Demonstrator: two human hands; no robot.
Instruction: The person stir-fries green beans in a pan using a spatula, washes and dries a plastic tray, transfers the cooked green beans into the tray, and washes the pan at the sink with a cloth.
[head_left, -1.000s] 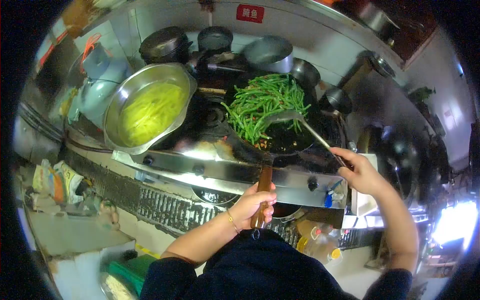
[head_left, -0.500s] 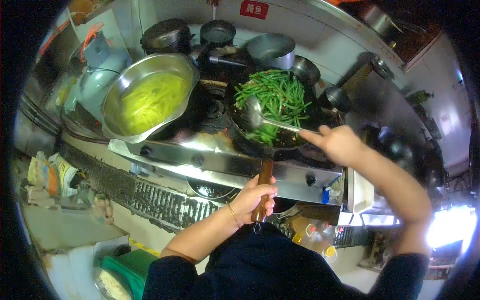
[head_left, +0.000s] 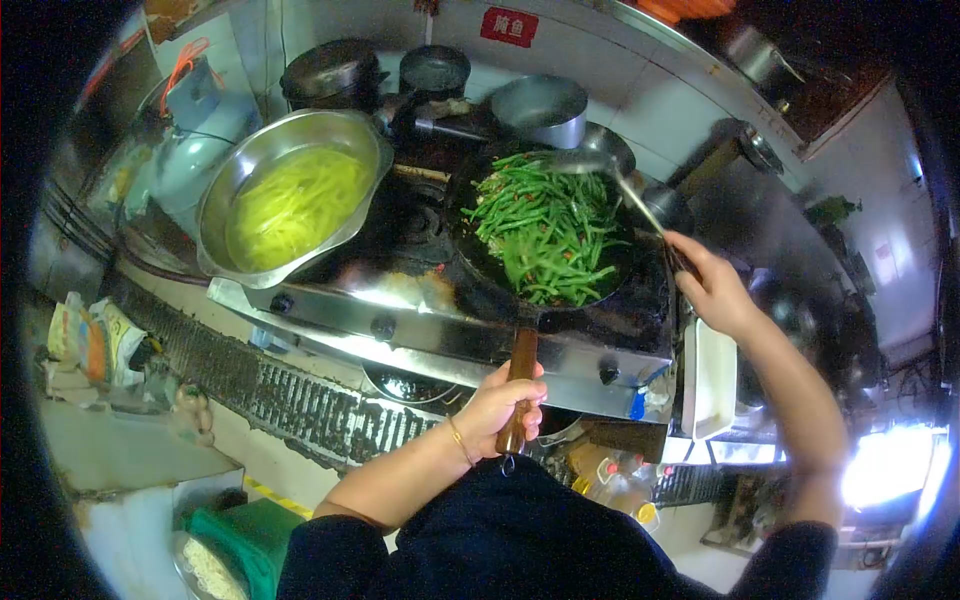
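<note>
One spatula (head_left: 626, 187), now farther back

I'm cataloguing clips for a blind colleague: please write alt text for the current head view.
A person's left hand grips the wooden handle of a pan of green beans at a stove, while the right hand holds a metal spatula at the beans' far edge. Left of the pan sits a metal basin of yellow food.

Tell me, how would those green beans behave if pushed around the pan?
The green beans are slim and some curve, so they would probably bend rather than snap. Their shine suggests they might slide easily. Heaped loosely in the pan, the top ones may tumble.
</note>
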